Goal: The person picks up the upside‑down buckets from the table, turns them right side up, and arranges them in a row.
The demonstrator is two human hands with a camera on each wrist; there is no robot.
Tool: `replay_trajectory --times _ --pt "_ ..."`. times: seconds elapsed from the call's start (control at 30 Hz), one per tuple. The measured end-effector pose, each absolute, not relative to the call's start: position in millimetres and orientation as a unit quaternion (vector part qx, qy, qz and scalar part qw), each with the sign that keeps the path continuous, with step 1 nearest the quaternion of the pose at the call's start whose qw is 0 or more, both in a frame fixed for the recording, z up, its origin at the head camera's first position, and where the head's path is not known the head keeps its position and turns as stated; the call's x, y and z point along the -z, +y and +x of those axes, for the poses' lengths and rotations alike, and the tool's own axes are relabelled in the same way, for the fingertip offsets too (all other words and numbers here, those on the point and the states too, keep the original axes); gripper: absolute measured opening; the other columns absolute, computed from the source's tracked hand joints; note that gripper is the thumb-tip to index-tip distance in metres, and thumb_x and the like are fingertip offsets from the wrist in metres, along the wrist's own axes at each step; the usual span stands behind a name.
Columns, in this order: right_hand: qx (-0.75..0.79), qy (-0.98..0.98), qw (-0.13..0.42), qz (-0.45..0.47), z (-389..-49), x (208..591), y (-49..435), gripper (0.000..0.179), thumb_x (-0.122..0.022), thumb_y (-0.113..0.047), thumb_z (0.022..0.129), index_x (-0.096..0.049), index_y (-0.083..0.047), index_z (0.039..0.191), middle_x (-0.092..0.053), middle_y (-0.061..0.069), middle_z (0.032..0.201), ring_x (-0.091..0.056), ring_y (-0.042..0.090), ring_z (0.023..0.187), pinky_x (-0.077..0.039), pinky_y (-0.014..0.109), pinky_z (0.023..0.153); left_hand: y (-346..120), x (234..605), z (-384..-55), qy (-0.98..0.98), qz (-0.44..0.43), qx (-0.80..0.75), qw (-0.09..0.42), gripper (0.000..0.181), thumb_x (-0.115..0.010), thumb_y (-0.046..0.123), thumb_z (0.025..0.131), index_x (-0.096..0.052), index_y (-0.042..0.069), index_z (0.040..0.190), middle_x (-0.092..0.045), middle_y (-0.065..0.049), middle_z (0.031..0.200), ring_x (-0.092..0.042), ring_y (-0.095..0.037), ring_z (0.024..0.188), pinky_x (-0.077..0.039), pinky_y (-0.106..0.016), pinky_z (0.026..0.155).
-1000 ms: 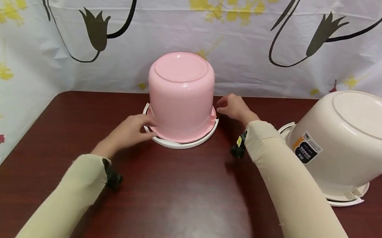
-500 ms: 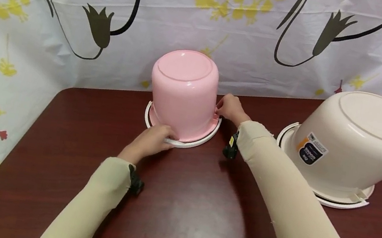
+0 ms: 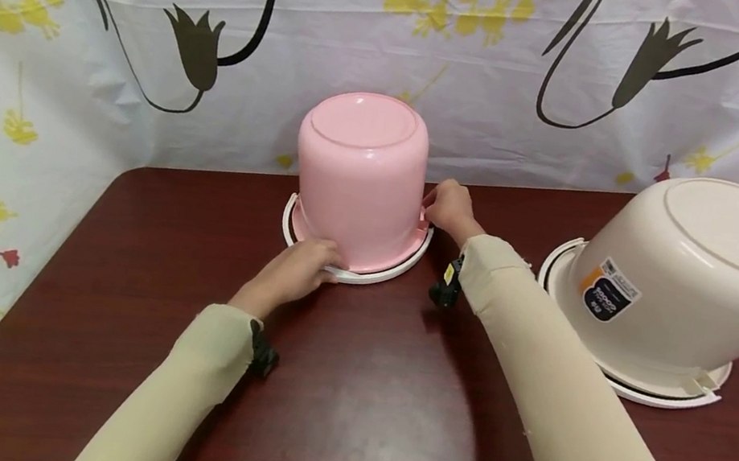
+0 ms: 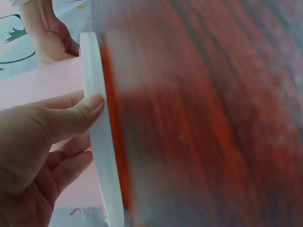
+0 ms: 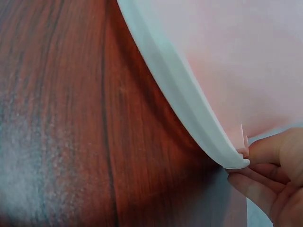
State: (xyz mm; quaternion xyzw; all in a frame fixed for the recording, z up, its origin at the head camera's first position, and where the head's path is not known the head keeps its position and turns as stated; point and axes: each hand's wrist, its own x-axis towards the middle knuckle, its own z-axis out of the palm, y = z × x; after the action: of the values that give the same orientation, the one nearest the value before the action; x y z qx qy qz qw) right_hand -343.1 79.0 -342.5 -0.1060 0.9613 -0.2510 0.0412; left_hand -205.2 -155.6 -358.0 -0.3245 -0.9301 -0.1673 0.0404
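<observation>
A pink bucket (image 3: 359, 180) stands upside down on the table, its white handle (image 3: 386, 272) lying round the rim at the bottom. My left hand (image 3: 295, 271) grips the handle at the front left; in the left wrist view its thumb lies on the white band (image 4: 105, 165) and its other fingers are behind, against the bucket. On the right side of the bucket, my right hand (image 3: 450, 207) pinches the rim where the handle joins; the right wrist view shows its fingers around the pink lug (image 5: 242, 142) and the handle's end.
To the right, a larger beige bucket (image 3: 689, 292) with a label also sits upside down, near my right forearm. Behind the dark red wooden table (image 3: 343, 389) hangs a white cloth (image 3: 320, 2) printed with flowers, close behind the pink bucket.
My left hand has moved right along the rim and taken hold of the handle. My right hand has closed in on the lug at the bucket's right side. The bucket appears to stay put.
</observation>
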Motion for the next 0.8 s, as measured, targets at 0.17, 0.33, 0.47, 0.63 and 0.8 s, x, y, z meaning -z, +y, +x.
replay_trajectory --times 0.17,0.33,0.47,0.63,0.8 --pt "0.276 0.956 0.039 -0.092 -342 340 83 0.025 -0.063 -0.002 0.072 -0.072 -0.003 0.096 -0.067 0.014 0.098 -0.055 0.029 0.092 -0.046 0.034 0.075 -156 352 -202 -0.919 -0.348 0.167 0.076 0.019 -0.069 -0.003 0.077 -0.07 0.002 0.095 -0.062 -0.006 0.088 -0.058 -0.021 0.085 -0.047 -0.03 0.076" --pt "0.298 0.95 0.05 -0.079 -341 336 87 0.023 -0.065 -0.005 0.074 -0.072 -0.002 0.096 -0.068 0.014 0.093 -0.056 0.026 0.085 -0.046 0.032 0.07 -157 346 -199 -0.911 -0.362 0.168 0.1 0.019 -0.069 -0.004 0.076 -0.07 0.001 0.094 -0.061 -0.007 0.086 -0.057 -0.021 0.083 -0.046 -0.031 0.075" --pt "0.329 0.94 0.078 -0.05 -340 331 90 0.021 -0.067 -0.009 0.076 -0.072 -0.003 0.096 -0.068 0.013 0.091 -0.057 0.023 0.08 -0.045 0.029 0.064 -156 340 -197 -0.908 -0.368 0.169 0.109 0.019 -0.069 -0.004 0.075 -0.069 0.001 0.094 -0.059 -0.007 0.085 -0.055 -0.022 0.082 -0.045 -0.032 0.075" --pt "0.375 0.921 0.099 -0.028 -337 325 97 0.021 -0.067 -0.009 0.077 -0.071 -0.001 0.096 -0.066 0.01 0.079 -0.057 0.02 0.068 -0.049 0.031 0.063 -154 330 -193 -0.906 -0.371 0.17 0.109 0.02 -0.069 -0.004 0.076 -0.068 0.0 0.095 -0.056 -0.008 0.084 -0.052 -0.024 0.082 -0.044 -0.032 0.076" --pt "0.448 0.886 0.12 -0.003 -335 318 102 0.024 -0.066 -0.007 0.077 -0.069 0.005 0.098 -0.061 0.003 0.064 -0.055 0.013 0.054 -0.052 0.031 0.061 -151 321 -188 -0.9 -0.38 0.182 0.114 0.019 -0.068 -0.004 0.076 -0.064 -0.002 0.094 -0.056 -0.009 0.088 -0.051 -0.025 0.086 -0.042 -0.033 0.079"
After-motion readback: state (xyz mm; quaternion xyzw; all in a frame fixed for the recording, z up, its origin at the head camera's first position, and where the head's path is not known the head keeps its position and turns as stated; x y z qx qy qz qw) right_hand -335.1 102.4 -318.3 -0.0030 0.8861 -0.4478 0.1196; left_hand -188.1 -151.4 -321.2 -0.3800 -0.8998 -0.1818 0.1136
